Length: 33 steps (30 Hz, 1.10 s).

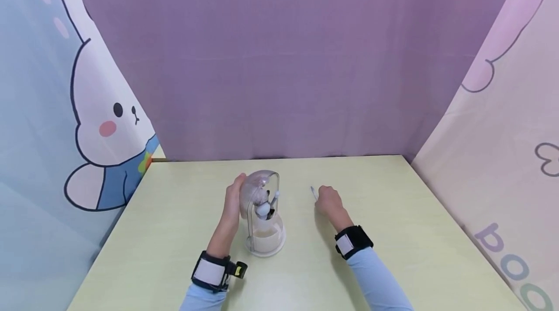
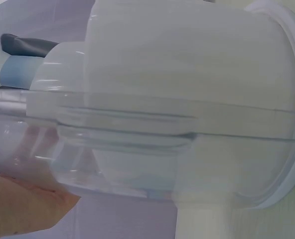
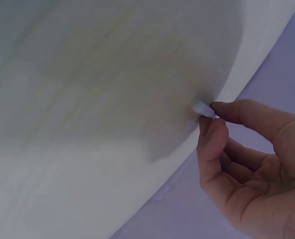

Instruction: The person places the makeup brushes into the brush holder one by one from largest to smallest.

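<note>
A clear, dome-topped display case [image 1: 266,234] stands upright on the table on a round white base [image 1: 266,253]. Inside it is a small figurine [image 1: 264,210] in white, grey and black. My left hand [image 1: 231,202] holds the dome from its left side; its fingertips are partly hidden behind it. In the left wrist view, the case's clear wall [image 2: 187,64] fills most of the picture. To the right of the case, my right hand [image 1: 330,203] pinches a thin whitish stick [image 1: 314,192] close to the table. Between thumb and finger, the stick's pale end [image 3: 202,108] looks blurred in the right wrist view.
The pale yellow table [image 1: 406,233] ends at a purple cloth [image 1: 279,68] at the back. On the left hangs a blue sheet [image 1: 30,122] with a white cartoon animal. A pale pink sheet [image 1: 502,131] hangs on the right.
</note>
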{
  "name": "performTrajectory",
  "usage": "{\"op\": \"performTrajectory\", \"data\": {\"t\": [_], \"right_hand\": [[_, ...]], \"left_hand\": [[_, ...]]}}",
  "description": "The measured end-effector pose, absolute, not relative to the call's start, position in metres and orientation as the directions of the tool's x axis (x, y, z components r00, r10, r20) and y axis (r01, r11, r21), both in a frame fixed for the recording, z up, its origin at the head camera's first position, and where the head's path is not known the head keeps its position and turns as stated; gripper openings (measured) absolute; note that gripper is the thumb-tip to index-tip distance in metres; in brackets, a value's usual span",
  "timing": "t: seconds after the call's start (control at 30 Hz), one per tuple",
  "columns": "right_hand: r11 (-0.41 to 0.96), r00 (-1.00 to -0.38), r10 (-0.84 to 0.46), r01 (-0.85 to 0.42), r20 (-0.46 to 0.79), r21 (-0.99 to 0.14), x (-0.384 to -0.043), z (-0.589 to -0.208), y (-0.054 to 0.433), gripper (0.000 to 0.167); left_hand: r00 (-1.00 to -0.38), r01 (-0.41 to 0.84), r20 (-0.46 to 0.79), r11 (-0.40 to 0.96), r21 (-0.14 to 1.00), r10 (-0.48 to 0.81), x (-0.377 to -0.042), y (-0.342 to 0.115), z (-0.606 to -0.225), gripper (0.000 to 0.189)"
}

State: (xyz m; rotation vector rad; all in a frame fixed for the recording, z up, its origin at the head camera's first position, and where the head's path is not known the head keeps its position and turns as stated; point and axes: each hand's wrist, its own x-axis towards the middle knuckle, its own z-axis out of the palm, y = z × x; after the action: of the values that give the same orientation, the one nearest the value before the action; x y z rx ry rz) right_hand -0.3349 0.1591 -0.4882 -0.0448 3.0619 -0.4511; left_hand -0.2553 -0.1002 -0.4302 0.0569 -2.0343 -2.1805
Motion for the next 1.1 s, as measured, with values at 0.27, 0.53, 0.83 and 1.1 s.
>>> {"op": "performTrajectory", "data": {"t": [0.27, 0.53, 0.83, 1.1], "right_hand": [[0.943, -0.994, -0.015, 0.022, -0.109, -0.333, -0.329, -0.485, 0.158, 0.027], [0.877, -0.984, -0.057, 0.03, -0.166, -0.48, -0.325, -0.478, 0.158, 0.031], [0.573, -0.952, -0.307, -0.202, 0.021, -0.794, -0.309, -0.446, 0.144, 0.008], [0.197, -0.877, -0.416, -0.343, 0.239, -0.918, -0.29, -0.423, 0.133, 0.012]], "left_hand": [[-0.988, 0.073, 0.062, -0.071, 0.995, -0.14, -0.254, -0.099, -0.427, 0.044], [-0.989, 0.076, 0.066, -0.075, 0.994, -0.132, -0.254, -0.1, -0.428, 0.043], [-0.986, 0.097, 0.086, -0.073, 0.993, -0.143, -0.255, -0.1, -0.428, 0.045], [-0.986, 0.101, 0.089, -0.081, 0.992, -0.143, -0.255, -0.099, -0.43, 0.046]]}}
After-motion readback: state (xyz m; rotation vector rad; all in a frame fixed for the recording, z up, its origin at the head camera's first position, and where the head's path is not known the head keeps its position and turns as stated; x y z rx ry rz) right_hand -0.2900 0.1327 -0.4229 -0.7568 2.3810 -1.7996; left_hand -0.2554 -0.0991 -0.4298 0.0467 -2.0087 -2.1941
